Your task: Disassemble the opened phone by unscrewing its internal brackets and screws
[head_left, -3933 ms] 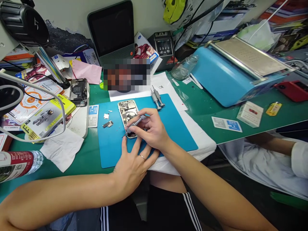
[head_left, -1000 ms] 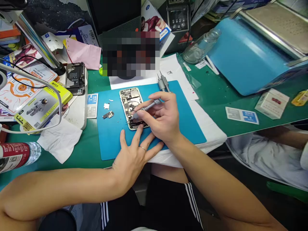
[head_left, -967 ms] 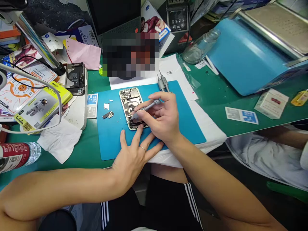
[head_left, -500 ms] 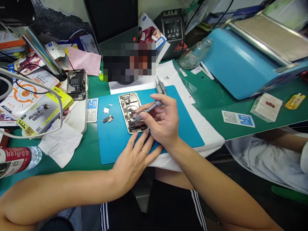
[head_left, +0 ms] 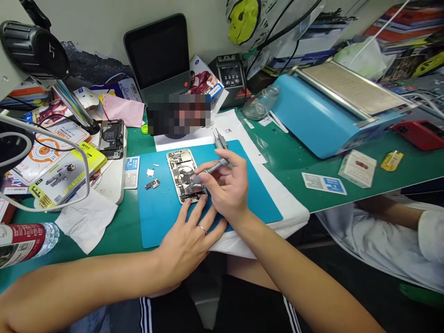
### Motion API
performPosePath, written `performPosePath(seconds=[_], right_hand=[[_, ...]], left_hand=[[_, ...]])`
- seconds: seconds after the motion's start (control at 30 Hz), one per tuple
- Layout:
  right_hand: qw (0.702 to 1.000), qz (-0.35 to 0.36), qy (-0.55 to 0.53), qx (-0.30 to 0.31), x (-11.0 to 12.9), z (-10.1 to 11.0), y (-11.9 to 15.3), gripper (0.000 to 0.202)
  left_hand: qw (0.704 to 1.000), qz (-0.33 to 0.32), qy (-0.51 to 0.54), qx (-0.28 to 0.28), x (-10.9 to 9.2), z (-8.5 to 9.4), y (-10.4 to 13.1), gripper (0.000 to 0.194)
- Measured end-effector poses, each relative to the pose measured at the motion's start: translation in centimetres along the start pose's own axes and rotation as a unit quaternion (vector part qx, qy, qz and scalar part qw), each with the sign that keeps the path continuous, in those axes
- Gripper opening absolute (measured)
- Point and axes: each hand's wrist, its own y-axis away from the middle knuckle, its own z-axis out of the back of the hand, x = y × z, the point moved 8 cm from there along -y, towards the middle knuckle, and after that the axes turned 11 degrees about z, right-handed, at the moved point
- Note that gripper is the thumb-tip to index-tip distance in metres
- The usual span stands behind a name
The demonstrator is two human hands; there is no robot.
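Observation:
An opened phone (head_left: 181, 166) lies on a blue mat (head_left: 159, 231), its inner parts showing. My left hand (head_left: 189, 231) rests flat on the mat with fingers spread, the fingertips at the phone's lower edge. Pinched in my right hand (head_left: 227, 185) is a grey screwdriver (head_left: 219, 163), its tip pointing down at the lower part of the phone. Behind that hand, another grey tool (head_left: 220, 139) lies at the mat's back edge. Small loose parts, among them a dark metal piece (head_left: 151, 184) and a silver one (head_left: 150, 172), sit left of the phone.
Left are a second opened phone (head_left: 111, 138), a yellow box (head_left: 69, 173), crumpled tissue (head_left: 88, 222) and a bottle (head_left: 24, 243). A screen device (head_left: 157, 55) stands behind. Right are a glass jar (head_left: 261, 104), a blue machine (head_left: 298, 120) and a person's sleeve (head_left: 430, 236).
The camera view has shifted, so the table's things appear lower and more shows at the back. My left hand stays by the phone, and the screwdriver remains in my right hand over the phone.

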Motion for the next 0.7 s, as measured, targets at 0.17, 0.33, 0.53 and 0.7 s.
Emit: performPosePath(seconds=[0.17, 0.33, 0.53, 0.7], right_hand=[[1.000, 0.002, -0.004, 0.003, 0.14, -0.10, -0.02, 0.045], [1.000, 0.010, -0.028, -0.001, 0.39, -0.26, -0.01, 0.048], [1.000, 0.011, -0.028, -0.005, 0.44, -0.25, 0.03, 0.047], [0.999, 0.004, -0.032, 0.001, 0.33, -0.30, 0.15, 0.045]], left_hand=[[1.000, 0.008, 0.014, -0.013, 0.24, 0.25, -0.03, 0.073], [1.000, 0.010, 0.015, -0.004, 0.30, 0.39, -0.05, 0.074], [1.000, 0.005, 0.011, 0.008, 0.32, 0.40, -0.12, 0.084], [1.000, 0.004, 0.013, -0.006, 0.37, 0.47, -0.10, 0.084]])
